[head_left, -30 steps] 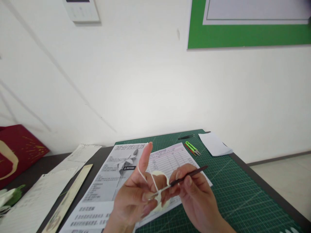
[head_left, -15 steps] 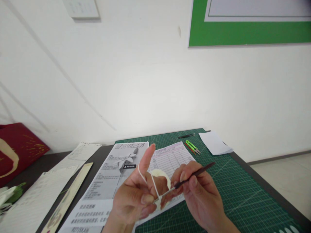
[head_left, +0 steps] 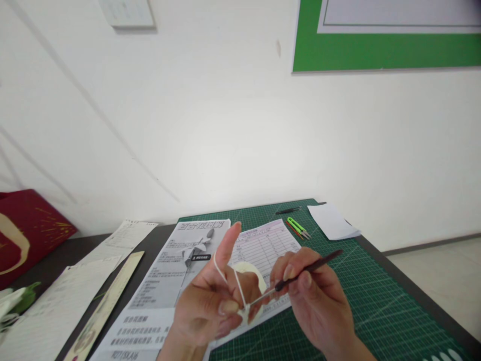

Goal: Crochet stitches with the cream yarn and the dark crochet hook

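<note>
My left hand [head_left: 210, 303] is raised low in the middle of the view. Its forefinger points up with white yarn [head_left: 236, 283] looped over it, while thumb and other fingers pinch a small white crocheted piece [head_left: 245, 313]. My right hand [head_left: 313, 301] grips a dark-handled crochet hook [head_left: 300, 273], whose metal tip reaches into the white piece. A pale ball of yarn [head_left: 248, 273] lies on the paper behind both hands.
A green cutting mat [head_left: 368, 301] covers the dark table. Printed instruction sheets [head_left: 173, 281] lie under my hands. Green thread snips [head_left: 297, 227], a dark tool [head_left: 287, 210] and white paper [head_left: 332, 221] lie at the back. A wooden ruler [head_left: 107, 303] and red bag [head_left: 26, 230] are left.
My right hand has drawn the crochet hook back to the right, lifting its handle end slightly. The left hand kept its hold on the yarn and white piece.
</note>
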Tool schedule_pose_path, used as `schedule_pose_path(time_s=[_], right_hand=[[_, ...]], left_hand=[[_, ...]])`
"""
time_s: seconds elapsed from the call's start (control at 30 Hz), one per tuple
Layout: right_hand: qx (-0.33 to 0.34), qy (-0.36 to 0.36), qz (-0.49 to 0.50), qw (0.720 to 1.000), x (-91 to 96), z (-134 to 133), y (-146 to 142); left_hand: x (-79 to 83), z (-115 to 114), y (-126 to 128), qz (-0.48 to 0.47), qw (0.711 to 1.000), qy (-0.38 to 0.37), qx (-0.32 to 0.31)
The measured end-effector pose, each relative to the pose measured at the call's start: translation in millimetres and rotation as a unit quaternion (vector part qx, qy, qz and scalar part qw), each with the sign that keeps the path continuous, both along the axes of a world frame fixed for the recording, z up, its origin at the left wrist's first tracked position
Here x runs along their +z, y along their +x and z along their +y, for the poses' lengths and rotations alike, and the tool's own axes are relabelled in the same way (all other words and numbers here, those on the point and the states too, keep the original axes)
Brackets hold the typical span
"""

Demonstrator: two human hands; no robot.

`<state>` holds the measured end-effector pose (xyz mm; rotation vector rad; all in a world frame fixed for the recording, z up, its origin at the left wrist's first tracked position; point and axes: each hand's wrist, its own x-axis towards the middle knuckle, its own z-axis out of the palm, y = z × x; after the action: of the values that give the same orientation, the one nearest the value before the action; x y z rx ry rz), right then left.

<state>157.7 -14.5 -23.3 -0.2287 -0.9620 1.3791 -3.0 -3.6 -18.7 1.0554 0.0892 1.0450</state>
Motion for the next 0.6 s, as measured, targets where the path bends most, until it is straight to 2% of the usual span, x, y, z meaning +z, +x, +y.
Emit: schedule_pose_path(time_s=[0.2, 0.37, 0.47, 0.6], right_hand=[[-0.020, 0.016, -0.034, 0.999, -3.5, 1, 4], [-0.070, 0.080, -0.077, 0.991, 0.7, -3, 9], [-0.115, 0.120, -0.135, 0.977, 4.7, -8, 12], [-0.175, 0.202, -0.192, 0.944, 7.3, -14, 15]], left_hand=[[1.1, 0, 2, -0.025, 0.999, 0.016, -0.023], [2.0, 1, 4, -0.024, 0.999, 0.021, -0.012], [4.4, 1, 4, -0.011, 1.000, 0.010, 0.005], [6.0, 1, 5, -0.027, 1.000, 0.003, 0.010]])
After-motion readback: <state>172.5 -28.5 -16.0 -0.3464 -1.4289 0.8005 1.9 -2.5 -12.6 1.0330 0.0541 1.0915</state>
